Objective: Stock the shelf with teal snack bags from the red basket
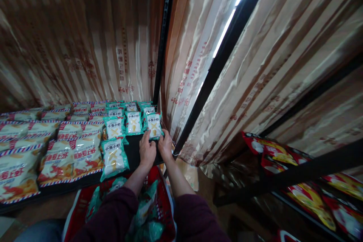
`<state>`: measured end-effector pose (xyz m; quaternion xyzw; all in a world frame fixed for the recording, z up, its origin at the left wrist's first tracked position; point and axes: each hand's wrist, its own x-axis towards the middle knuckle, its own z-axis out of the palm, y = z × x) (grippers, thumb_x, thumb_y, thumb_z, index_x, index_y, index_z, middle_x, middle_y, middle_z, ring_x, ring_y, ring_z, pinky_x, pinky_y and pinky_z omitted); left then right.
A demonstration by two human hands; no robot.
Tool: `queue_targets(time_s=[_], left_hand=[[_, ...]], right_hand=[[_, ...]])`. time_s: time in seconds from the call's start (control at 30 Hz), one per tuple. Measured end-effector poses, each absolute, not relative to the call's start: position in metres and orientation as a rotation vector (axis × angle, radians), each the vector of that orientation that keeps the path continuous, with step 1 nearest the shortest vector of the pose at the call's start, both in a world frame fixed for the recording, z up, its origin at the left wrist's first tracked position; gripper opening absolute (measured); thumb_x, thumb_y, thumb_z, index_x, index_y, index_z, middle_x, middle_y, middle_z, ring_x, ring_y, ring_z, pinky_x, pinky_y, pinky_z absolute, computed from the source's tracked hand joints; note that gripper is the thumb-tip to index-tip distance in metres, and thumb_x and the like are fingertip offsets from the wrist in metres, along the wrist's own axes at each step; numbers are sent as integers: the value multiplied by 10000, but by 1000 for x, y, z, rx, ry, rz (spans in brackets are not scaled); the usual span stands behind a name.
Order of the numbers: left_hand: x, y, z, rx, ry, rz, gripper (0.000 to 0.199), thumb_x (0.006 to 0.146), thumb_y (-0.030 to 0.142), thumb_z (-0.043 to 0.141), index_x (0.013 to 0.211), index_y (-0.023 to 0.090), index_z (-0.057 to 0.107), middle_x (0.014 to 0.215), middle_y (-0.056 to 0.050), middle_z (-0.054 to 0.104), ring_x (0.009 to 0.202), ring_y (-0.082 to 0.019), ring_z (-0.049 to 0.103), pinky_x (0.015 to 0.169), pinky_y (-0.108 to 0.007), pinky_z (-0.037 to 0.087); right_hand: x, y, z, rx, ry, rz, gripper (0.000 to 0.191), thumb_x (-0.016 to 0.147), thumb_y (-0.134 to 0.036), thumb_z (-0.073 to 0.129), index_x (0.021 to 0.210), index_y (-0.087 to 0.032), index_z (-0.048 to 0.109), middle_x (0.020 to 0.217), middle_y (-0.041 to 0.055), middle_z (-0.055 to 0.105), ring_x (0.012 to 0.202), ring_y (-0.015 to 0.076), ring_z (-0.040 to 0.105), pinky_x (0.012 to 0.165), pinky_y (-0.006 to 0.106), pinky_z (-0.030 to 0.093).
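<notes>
Both my hands reach to the right end of a black shelf (pixel 132 150). Between them, a green-and-white snack bag (pixel 154 124) stands upright at the end of its row. My left hand (pixel 147 150) is closed with its fingers on the bag's lower left corner. On the lower right corner, my right hand (pixel 165 145) has its fingers closed too. Matching bags stand in rows behind and to the left, such as a front snack bag (pixel 114 157). Below my forearms is a red basket (pixel 168 206) holding more green-and-white bags.
Larger striped-edge snack bags (pixel 86 151) fill the shelf's left part. A black metal post (pixel 195 115) rises close to my right hand. Printed beige curtains (pixel 119 38) hang behind. On the right, another rack holds red and yellow bags (pixel 309 200) behind a black bar (pixel 295 172).
</notes>
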<state>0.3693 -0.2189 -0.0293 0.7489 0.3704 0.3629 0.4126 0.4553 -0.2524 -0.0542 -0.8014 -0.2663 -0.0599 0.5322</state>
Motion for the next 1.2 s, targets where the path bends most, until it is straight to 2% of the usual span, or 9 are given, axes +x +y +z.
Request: queue_targets(time_s=[0.27, 0.47, 0.57, 0.8, 1.03, 1.2], left_hand=[[375, -215, -42, 1953, 925, 993, 530, 734, 73, 431, 1252, 139, 520, 1369, -128, 488, 1283, -224, 432, 1082, -398, 346], [374, -220, -47, 1998, 940, 970, 493, 785, 145, 420, 1269, 126, 513, 1367, -152, 484, 1269, -249, 443, 1083, -437, 327], [371, -222, -46, 1992, 939, 959, 475, 821, 202, 404, 1281, 138, 506, 1392, -145, 460, 1280, -248, 431, 1086, -442, 318], [370, -221, -45, 1991, 899, 914, 471, 836, 250, 403, 1285, 160, 508, 1401, -117, 458, 1306, -238, 399, 1101, -420, 298], [369, -222, -40, 2022, 895, 985, 488, 859, 295, 370, 1299, 108, 469, 1412, -162, 429, 1335, -237, 350, 1119, -419, 257], [382, -210, -18, 1945, 885, 1087, 530, 873, 319, 363, 1343, 72, 382, 1456, -188, 350, 1377, -230, 273, 1140, -404, 204]], right_hand=[[460, -245, -60, -1961, -688, -195, 381, 786, -99, 393, 1105, -131, 599, 1058, 117, 665, 1007, 210, 607, 917, 324, 449], [457, -245, -64, -2008, -750, -268, 535, 774, -83, 380, 1300, -101, 471, 1319, 147, 533, 1220, 211, 496, 1036, 360, 385], [457, -244, -65, -1987, -786, -296, 577, 776, -73, 352, 1346, -120, 423, 1376, 132, 483, 1275, 202, 444, 1056, 383, 371], [456, -243, -64, -1947, -811, -287, 579, 774, -78, 339, 1346, -110, 421, 1383, 134, 475, 1294, 193, 420, 1065, 386, 367], [451, -248, -62, -1909, -824, -277, 554, 825, -151, 325, 1372, -74, 378, 1398, 156, 448, 1309, 203, 397, 1080, 393, 344], [448, -250, -58, -1928, -840, -343, 535, 838, -177, 356, 1356, -53, 397, 1353, 182, 488, 1267, 234, 440, 1058, 419, 363]])
